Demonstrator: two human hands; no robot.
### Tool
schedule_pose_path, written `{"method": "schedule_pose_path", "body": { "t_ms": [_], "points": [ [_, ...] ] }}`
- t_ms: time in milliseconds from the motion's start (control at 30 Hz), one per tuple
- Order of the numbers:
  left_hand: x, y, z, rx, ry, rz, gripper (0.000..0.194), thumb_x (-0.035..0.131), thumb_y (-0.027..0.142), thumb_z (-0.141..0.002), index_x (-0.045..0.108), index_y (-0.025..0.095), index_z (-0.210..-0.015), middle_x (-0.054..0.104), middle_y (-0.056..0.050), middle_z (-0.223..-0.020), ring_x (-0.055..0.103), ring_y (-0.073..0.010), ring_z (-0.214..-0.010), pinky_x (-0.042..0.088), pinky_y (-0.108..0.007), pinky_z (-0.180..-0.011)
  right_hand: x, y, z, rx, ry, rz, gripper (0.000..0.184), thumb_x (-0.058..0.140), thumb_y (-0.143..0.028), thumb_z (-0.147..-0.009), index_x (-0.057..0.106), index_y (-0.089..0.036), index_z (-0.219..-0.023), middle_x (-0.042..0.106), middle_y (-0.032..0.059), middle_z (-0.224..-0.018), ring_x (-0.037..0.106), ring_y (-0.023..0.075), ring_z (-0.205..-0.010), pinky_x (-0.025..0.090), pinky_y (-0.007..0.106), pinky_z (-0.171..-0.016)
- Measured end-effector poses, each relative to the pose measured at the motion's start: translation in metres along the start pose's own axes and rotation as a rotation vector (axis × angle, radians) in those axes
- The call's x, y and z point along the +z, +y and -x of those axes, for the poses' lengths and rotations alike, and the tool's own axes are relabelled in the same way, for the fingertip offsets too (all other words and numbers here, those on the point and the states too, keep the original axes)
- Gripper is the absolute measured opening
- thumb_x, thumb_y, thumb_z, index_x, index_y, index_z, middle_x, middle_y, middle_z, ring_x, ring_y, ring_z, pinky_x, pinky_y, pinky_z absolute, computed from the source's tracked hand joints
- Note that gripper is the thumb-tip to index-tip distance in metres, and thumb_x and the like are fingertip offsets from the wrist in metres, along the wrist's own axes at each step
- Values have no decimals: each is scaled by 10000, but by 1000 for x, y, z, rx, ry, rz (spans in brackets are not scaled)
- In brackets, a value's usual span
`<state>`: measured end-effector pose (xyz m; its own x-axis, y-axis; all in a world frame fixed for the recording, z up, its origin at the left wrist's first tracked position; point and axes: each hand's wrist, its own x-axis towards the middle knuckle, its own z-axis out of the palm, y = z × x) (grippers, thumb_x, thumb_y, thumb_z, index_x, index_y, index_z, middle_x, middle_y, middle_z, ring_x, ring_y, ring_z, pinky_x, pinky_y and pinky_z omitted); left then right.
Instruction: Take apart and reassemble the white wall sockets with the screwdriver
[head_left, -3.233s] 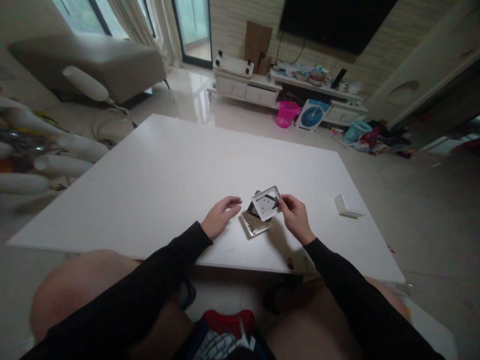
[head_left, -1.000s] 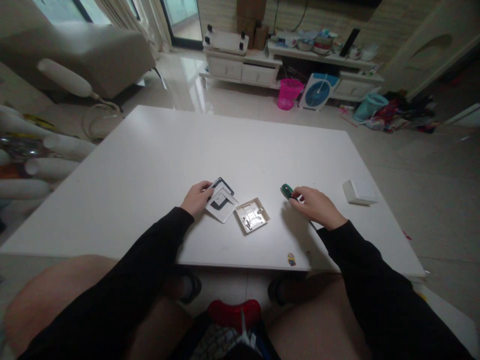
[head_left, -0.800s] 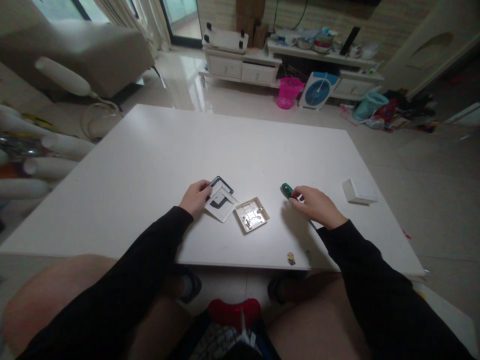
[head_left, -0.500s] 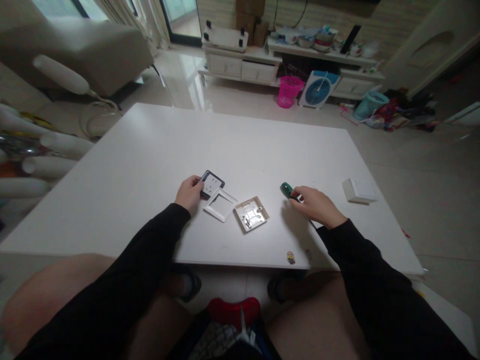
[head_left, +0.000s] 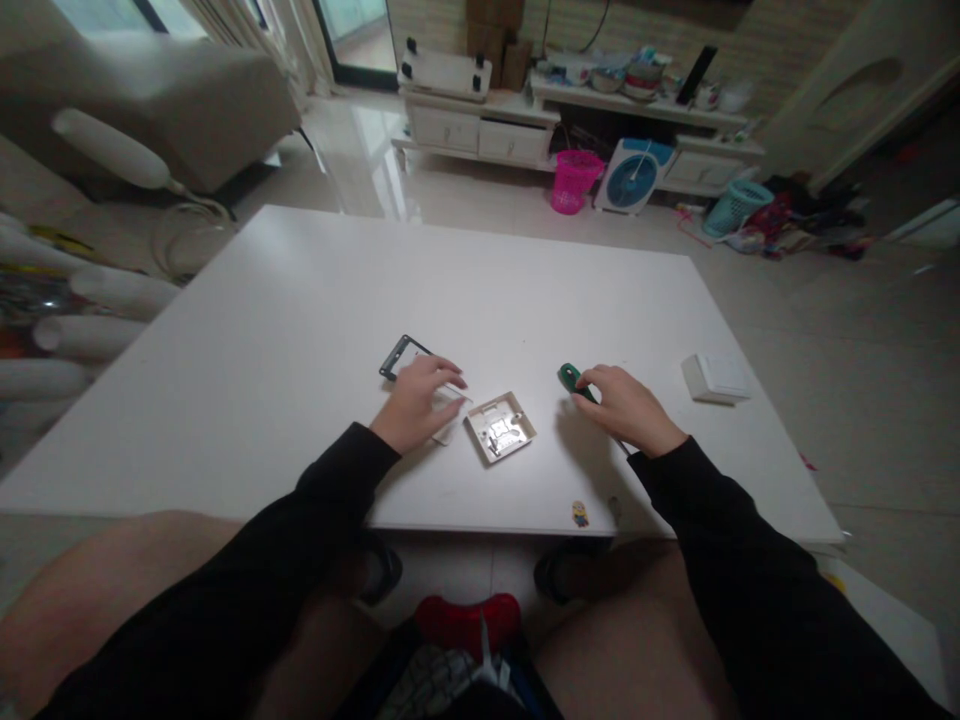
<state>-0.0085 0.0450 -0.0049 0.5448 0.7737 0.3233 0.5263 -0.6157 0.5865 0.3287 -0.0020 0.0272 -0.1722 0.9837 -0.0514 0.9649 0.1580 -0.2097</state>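
My left hand is open, fingers apart, above a white square frame that it mostly covers. Behind it on the table lies the socket panel with its black edge, partly hidden by my fingers. Just right of that hand sits a white square mounting box, open side up, with metal showing inside. My right hand is closed round a screwdriver; its green handle sticks out past my fingers at the upper left, and the thin shaft shows below by the sleeve.
Everything lies on a white table. A second white box-like piece stands near the right edge. A small cartoon sticker is at the front edge. Beyond the table are a pink basket, a fan and a low cabinet.
My left hand has set the socket panel down farther left, let go, and moved right over the white frame. My right hand has kept hold of the screwdriver, picked up since the oldest frame.
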Motion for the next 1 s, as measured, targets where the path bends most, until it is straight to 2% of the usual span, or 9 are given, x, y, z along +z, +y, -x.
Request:
{"method": "schedule_pose_path", "body": {
  "t_ms": [67, 133, 167, 267, 400, 500, 600, 733, 1000],
  "points": [
    [13, 22, -1, 145, -261, 77, 85, 633, 235, -932, 708, 215, -966, 685, -57, -1114, 609, -231, -1071, 452, -415, -967, 1, -2, 0, -11, 4, -4, 134, 569, -293, -918, 657, -196, -945, 705, 107, -991, 635, 279, -977, 465, 397, -861],
    [25, 37, -3, 159, -436, 19, 89, 642, 216, -928, 727, 216, -953, 705, -47, -1086, 598, -242, -1064, 431, -423, -938, 3, -5, 0, -19, 8, 4, 147, 566, -311, -926, 655, -194, -937, 705, 108, -988, 632, 276, -964, 460, 391, -849],
    [30, 42, -4, 147, -482, -26, 98, 645, 205, -921, 737, 215, -950, 704, -51, -1099, 584, -253, -1071, 427, -428, -925, 3, -5, 0, -22, 9, 10, 154, 565, -319, -929, 654, -193, -931, 704, 108, -984, 631, 274, -952, 457, 387, -838],
    [38, 50, -8, 65, -502, -140, 107, 658, 205, -894, 765, 215, -892, 668, -71, -1217, 529, -296, -1113, 431, -454, -926, 5, -8, 1, -27, 6, 26, 161, 563, -327, -932, 653, -194, -917, 702, 104, -965, 625, 266, -918, 450, 377, -809],
    [38, 50, -13, -30, -491, -228, 80, 727, 197, -801, 784, 233, -842, 549, -79, -1400, 456, -383, -1208, 452, -514, -934, 6, -10, 3, -47, 4, 33, 160, 565, -320, -935, 658, -190, -945, 705, 107, -969, 624, 268, -929, 448, 375, -805],
    [35, 47, -16, -18, -556, -221, 151, 716, 121, -768, 782, 228, -852, 525, -67, -1429, 514, -336, -1153, 481, -488, -940, 7, -10, 3, -56, 4, 24, 153, 562, -305, -934, 661, -189, -948, 707, 111, -982, 628, 265, -942, 452, 374, -810],
    [31, 44, -19, 82, -608, -218, 213, 652, 26, -772, 759, 192, -853, 546, -68, -1417, 567, -267, -1112, 492, -429, -990, 8, -10, 2, -68, 1, 20, 158, 561, -316, -937, 662, -195, -949, 707, 108, -988, 630, 264, -948, 455, 374, -817],
    [25, 44, -20, 175, -589, -255, 231, 624, -28, -761, 733, 154, -851, 492, -102, -1491, 541, -272, -1223, 471, -402, -1066, 9, -11, 2, -79, 0, 15, 178, 555, -334, -944, 664, -194, -965, 704, 108, -1002, 633, 270, -956, 464, 384, -827],
    [30, 39, -16, 86, -634, -238, 213, 640, -19, -758, 738, 169, -779, 524, -91, -1468, 577, -282, -1206, 508, -400, -1016, 11, -12, 3, -84, -3, 21, 197, 546, -340, -945, 666, -191, -990, 701, 108, -1017, 634, 279, -980, 476, 392, -843]
  ]
}}
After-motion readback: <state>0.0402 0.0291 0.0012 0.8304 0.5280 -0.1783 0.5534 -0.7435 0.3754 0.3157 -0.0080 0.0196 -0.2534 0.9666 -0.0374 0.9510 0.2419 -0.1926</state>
